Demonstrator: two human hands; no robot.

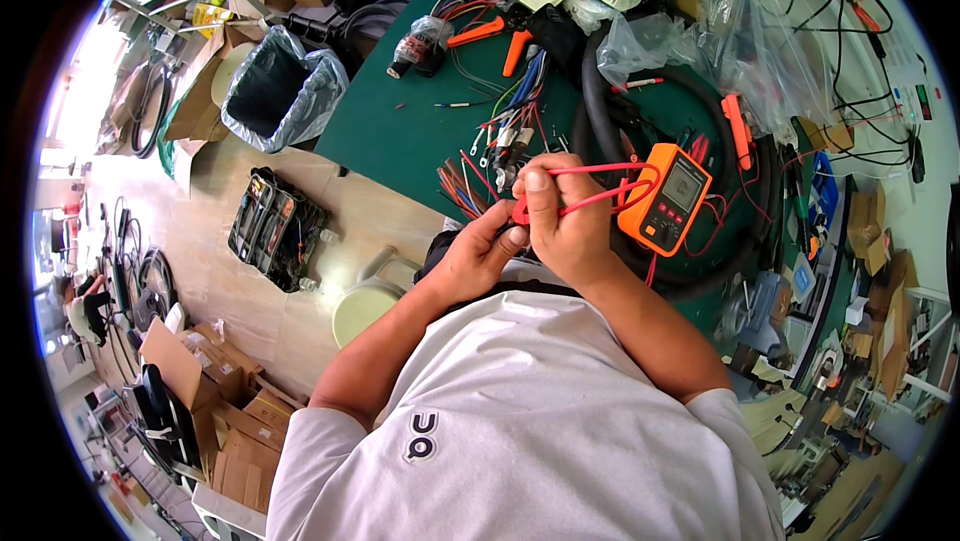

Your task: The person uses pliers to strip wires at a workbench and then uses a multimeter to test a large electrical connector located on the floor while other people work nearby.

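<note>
My right hand [572, 226] is closed, its thumb and fingers pinching red test leads [600, 169] in front of my chest. These leads loop across to an orange meter [664, 201] with a grey screen, lying on the green mat to the right. Close beside it, my left hand [474, 259] pinches a small red piece [520, 211] at the fingertips; its exact kind is partly hidden by the fingers. Just beyond both hands lies a bundle of coloured wires [525, 101] with metal lugs. Brown and red wire ends [462, 191] fan out by the mat's near edge.
Thick black cable [600, 106] coils around the meter. Orange-handled tools [515, 53], a dark bottle [410, 53] and plastic bags [740, 41] lie on the green mat [370, 131]. Left on the floor are a lined bin [290, 91], a toolbox [275, 229] and a stool [368, 311].
</note>
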